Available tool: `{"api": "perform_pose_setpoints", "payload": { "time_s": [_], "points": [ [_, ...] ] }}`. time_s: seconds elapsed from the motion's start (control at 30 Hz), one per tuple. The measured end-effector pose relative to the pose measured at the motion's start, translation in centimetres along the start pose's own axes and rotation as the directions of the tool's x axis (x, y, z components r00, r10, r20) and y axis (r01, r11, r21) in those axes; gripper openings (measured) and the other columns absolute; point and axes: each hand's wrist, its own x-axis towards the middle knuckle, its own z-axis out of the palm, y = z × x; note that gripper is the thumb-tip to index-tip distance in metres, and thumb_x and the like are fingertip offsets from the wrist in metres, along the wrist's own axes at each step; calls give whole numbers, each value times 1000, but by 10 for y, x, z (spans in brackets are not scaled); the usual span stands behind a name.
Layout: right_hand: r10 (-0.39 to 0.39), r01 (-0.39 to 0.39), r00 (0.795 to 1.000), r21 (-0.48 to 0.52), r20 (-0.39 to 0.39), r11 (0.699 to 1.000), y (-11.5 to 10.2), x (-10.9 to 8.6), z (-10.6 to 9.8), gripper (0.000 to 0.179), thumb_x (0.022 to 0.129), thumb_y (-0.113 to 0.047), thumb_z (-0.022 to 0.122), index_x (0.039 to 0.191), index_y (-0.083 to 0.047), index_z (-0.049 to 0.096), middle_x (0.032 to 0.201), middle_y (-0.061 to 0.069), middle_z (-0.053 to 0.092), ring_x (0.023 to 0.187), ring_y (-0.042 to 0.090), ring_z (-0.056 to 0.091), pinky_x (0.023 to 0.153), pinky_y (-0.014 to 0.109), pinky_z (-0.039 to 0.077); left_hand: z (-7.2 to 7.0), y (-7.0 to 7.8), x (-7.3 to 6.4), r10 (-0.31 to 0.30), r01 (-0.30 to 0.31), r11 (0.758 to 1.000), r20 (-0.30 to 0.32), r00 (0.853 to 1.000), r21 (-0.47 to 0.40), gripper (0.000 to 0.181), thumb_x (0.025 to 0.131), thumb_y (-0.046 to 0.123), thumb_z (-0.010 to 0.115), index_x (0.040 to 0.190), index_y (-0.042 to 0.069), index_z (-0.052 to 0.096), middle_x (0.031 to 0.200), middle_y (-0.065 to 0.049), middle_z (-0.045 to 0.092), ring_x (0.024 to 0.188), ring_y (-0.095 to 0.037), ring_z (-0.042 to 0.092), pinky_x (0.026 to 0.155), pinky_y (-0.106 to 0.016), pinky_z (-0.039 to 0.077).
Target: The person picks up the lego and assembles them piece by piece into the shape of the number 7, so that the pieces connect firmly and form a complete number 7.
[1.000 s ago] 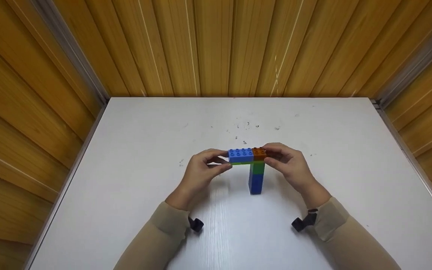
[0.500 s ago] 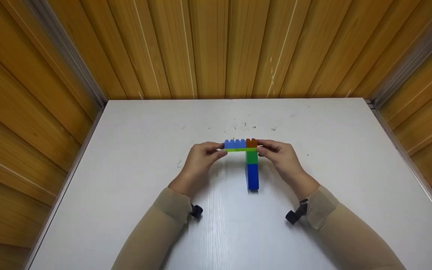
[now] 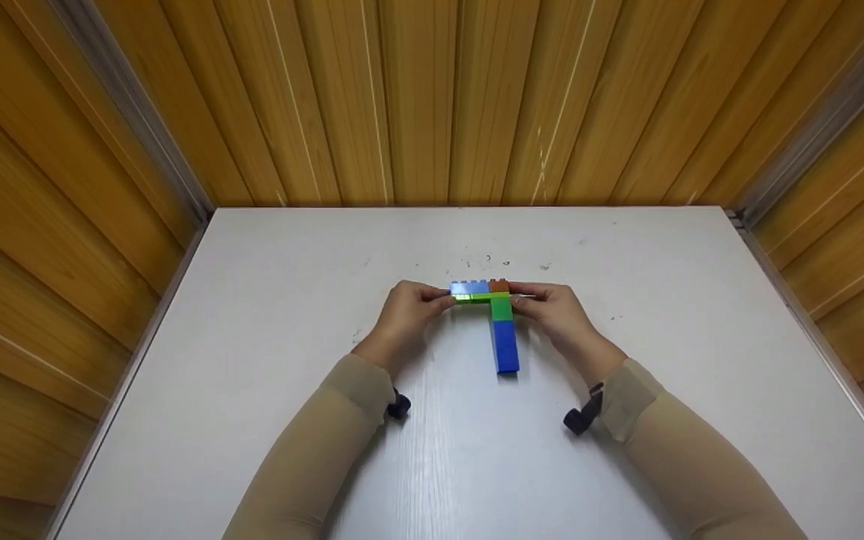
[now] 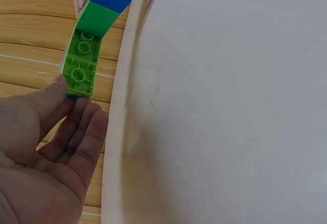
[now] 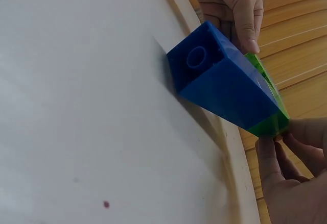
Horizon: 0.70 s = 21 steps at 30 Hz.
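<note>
Both hands hold a joined toy-brick build raised off the table. Its top row has a light blue brick (image 3: 469, 287) and an orange-brown brick (image 3: 499, 286) on a lime-green layer (image 3: 480, 298). From the right end a green brick (image 3: 501, 308) and a dark blue section (image 3: 505, 346) extend toward the person. My left hand (image 3: 406, 315) pinches the left end of the row between thumb and fingers. At the right end, my right hand (image 3: 563, 319) pinches near the orange-brown brick. Hollow undersides show on the lime-green layer (image 4: 80, 71) and the dark blue section (image 5: 197, 58) in the wrist views.
The white table (image 3: 289, 450) bears small dark marks (image 3: 507, 262) beyond the hands. Wood-slat panels (image 3: 417, 105) stand behind and at both sides. Small black devices are strapped at the left wrist (image 3: 399, 406) and right wrist (image 3: 576, 421).
The brick build has tilted so its studs turn away from the person and its lower end lifts toward the camera. Both hands have moved slightly left and away with it, keeping their grip.
</note>
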Motion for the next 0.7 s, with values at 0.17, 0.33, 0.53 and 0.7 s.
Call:
{"api": "perform_pose_setpoints", "payload": {
  "time_s": [0.17,0.33,0.53,0.7],
  "points": [
    [39,-39,999,0,-6,999,2,7,-1,45,113,-13,70,156,-4,66,165,19,63,152,31,63,112,24,61,2,5,8,-55,55,998,5,998,41,20,106,23,82,121,11,89,127,-4,84,113,-15,71,97,-29,65],
    [61,-61,998,-5,-17,998,6,11,-2,45,111,-11,71,155,-2,67,164,20,64,150,31,65,110,23,62,6,4,16,-60,59,997,21,998,52,19,107,19,81,120,8,88,125,-7,84,102,-13,75,88,-25,65],
    [89,-89,996,-43,-14,995,12,10,-5,43,113,-12,68,155,-4,67,165,18,64,153,30,62,119,31,59,13,2,20,-95,93,994,39,995,64,18,106,18,81,119,7,89,124,-7,84,98,-12,73,84,-24,64],
    [71,-72,997,-60,-16,996,14,11,-7,43,112,-12,69,154,-3,68,164,18,65,154,31,61,126,38,55,15,6,25,-108,105,989,24,994,100,20,106,19,82,122,8,87,124,-7,83,101,-14,73,86,-26,65]
  ]
}}
